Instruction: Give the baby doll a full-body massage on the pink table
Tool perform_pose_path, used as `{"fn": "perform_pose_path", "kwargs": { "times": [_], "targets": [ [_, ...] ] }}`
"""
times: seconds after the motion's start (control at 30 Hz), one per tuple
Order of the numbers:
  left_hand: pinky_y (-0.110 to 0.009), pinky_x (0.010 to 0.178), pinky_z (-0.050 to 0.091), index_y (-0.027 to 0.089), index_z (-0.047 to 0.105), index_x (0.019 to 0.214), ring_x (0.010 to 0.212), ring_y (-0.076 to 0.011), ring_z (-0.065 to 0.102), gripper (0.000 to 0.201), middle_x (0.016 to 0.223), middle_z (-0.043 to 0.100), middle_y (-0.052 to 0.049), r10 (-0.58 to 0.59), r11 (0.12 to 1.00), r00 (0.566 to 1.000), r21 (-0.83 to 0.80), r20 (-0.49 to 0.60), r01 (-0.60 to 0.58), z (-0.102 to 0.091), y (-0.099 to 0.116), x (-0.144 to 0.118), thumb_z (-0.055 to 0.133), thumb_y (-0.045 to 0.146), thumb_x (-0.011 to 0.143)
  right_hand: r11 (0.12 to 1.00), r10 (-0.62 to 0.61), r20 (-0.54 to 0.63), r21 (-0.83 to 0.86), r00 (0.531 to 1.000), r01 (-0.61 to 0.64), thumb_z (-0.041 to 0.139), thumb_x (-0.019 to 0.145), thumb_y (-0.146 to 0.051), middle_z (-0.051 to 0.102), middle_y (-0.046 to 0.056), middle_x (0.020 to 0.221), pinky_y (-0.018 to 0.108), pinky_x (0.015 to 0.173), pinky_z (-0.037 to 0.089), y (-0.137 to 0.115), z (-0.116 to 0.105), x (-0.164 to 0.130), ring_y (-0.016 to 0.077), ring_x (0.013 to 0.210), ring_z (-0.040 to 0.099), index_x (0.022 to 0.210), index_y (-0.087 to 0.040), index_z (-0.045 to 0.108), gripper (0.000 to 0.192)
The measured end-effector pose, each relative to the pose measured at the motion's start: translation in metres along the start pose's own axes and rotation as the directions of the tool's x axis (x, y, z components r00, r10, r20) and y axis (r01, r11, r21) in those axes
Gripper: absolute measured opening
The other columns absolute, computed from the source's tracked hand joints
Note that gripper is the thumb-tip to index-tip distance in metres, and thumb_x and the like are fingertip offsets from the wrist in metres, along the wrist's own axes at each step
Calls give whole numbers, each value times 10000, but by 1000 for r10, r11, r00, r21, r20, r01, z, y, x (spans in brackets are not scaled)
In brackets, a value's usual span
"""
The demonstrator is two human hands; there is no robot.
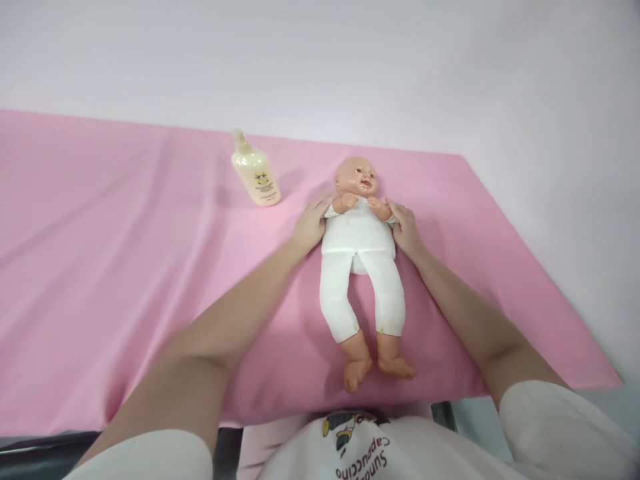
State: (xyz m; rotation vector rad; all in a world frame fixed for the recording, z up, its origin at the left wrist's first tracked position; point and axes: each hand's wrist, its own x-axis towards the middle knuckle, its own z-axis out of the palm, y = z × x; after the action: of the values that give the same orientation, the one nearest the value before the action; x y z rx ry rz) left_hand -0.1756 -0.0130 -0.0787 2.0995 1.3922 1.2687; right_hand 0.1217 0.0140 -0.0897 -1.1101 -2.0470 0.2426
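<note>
A baby doll [357,230] lies on its back on the pink cloth, its head away from me and its bare feet toward me. It has a white cloth body and legs, with both small hands up on the chest. My left hand [311,225] holds the doll's upper arm and side on the left. On the opposite side, my right hand [406,230] grips the other arm and flank. The thumbs and some fingertips are partly hidden against the doll.
A pale yellow pump bottle [257,175] with a cartoon label lies on the cloth beyond my left hand. The pink cloth [125,267] covers the table and wrinkles on the left. Behind the table rises a white wall [300,67].
</note>
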Motion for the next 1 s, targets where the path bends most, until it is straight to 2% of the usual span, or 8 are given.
{"fn": "perform_pose_path", "kwargs": {
  "times": [0.3,0.4,0.5,0.63,0.73,0.87,0.93,1.0],
  "targets": [
    [-505,1265,369,204,562,1471,1439,-288,520,568,1545,574,-96,-29,995,999,100,32,25,-3,-2,0,488,173,908,999,-3,-26,44,1000,4,451,794,-87,661,71,1419,548,1243,377,-4,0,0,278,1350,564,1489,-264,550,724],
    [-517,1254,377,192,528,1475,1426,-302,529,570,1526,579,-124,-3,997,999,76,-35,6,-3,-1,-1,537,222,906,991,0,-68,136,998,9,510,845,-179,613,101,1464,556,1251,366,-6,-1,-2,293,1386,531,1474,-250,535,633],
    [-530,1215,418,181,519,1422,1360,-318,579,538,1435,623,-161,5,999,985,-33,-170,-10,-3,-4,0,618,362,926,958,91,-160,284,983,-43,577,905,-353,538,124,1524,560,1240,381,-8,-4,-2,299,1417,507,1519,-252,440,637],
    [-504,1237,398,210,423,1442,1406,-309,546,679,1450,584,-183,-114,976,936,-212,-332,44,-2,-17,4,673,558,915,891,248,-288,442,925,-101,587,911,-508,330,135,1672,580,1243,364,1,-7,2,305,1532,387,1598,-271,243,805],
    [-440,1262,382,269,354,1489,1480,-262,481,710,1542,514,-158,-214,947,890,-308,-402,89,-3,-32,7,600,649,942,830,388,-353,536,852,-156,541,910,-524,242,121,1706,603,1275,300,20,-4,4,284,1576,320,1612,-282,170,830],
    [-429,1277,353,257,427,1458,1536,-245,410,620,1592,483,-116,-360,899,839,-392,-409,194,-5,-57,11,480,675,1003,717,603,-351,633,716,-293,464,919,-493,210,151,1712,550,1298,289,44,5,3,253,1607,263,1617,-221,182,800],
    [-431,1282,349,258,467,1431,1570,-239,357,591,1603,480,-94,-409,875,823,-424,-393,233,-4,-70,12,423,683,1023,698,633,-356,647,687,-307,458,916,-475,194,167,1720,528,1304,285,49,9,2,242,1617,242,1625,-183,171,818],
    [-417,1292,353,290,500,1399,1599,-219,302,586,1606,487,-70,-433,864,815,-437,-385,252,-2,-81,14,384,717,1015,696,633,-356,650,688,-304,456,922,-476,186,163,1726,530,1307,276,51,10,2,235,1619,239,1632,-185,158,824]
  ]
}}
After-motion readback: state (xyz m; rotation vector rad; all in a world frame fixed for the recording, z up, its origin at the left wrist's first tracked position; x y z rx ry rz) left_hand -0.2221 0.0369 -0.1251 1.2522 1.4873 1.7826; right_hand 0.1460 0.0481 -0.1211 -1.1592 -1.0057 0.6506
